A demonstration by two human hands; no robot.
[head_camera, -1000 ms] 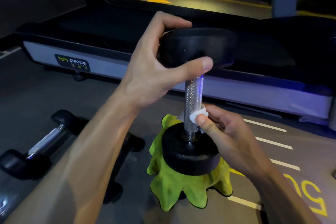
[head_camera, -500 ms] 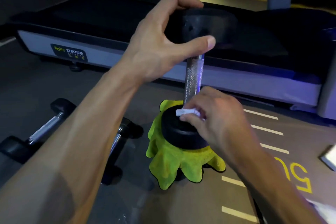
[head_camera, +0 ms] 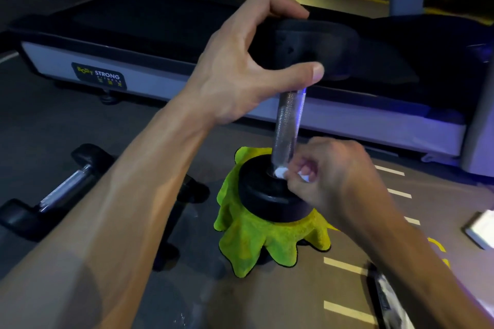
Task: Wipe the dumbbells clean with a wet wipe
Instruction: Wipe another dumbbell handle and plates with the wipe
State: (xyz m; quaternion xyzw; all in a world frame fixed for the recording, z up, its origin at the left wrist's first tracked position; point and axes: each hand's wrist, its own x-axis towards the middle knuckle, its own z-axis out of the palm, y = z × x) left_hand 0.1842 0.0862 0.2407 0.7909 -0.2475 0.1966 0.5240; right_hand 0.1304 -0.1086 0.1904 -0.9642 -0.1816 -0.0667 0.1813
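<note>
My left hand point(head_camera: 240, 75) grips upright dumbbell point(head_camera: 287, 125) top; right hand point(head_camera: 328, 181) pinches wet wipe point(head_camera: 280, 171) against handle base.

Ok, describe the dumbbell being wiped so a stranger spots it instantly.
In front of the treadmill a lime-green cloth lies on the floor. On it stands the dumbbell, the only one upright; the other dumbbells lie flat to its left.

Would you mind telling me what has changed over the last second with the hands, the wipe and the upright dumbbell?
The right hand slid the wet wipe down the handle to its base at the lower head. The left hand kept gripping the top head, and the dumbbell stayed upright on the green cloth.
</note>
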